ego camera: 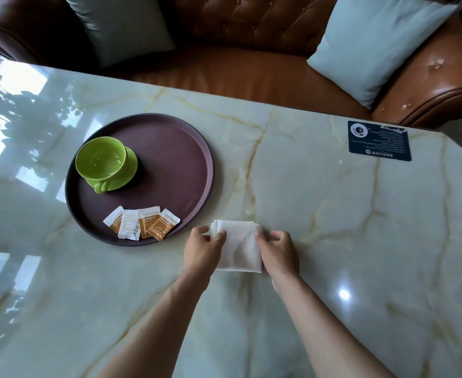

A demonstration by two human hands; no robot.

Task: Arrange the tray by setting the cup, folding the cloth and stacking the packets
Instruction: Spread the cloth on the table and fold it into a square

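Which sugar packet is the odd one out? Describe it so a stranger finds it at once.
Start at the round brown tray on the marble table. Along its near rim four packets lie fanned beside each other. Take the second from the left, the white-faced packet: its neighbours all show an orange lower half.

Place: café or lounge seating | far: tufted brown leather sofa [251, 36], pale cushions [374, 47] | near: glossy marble table [333, 214], printed card [379, 141]
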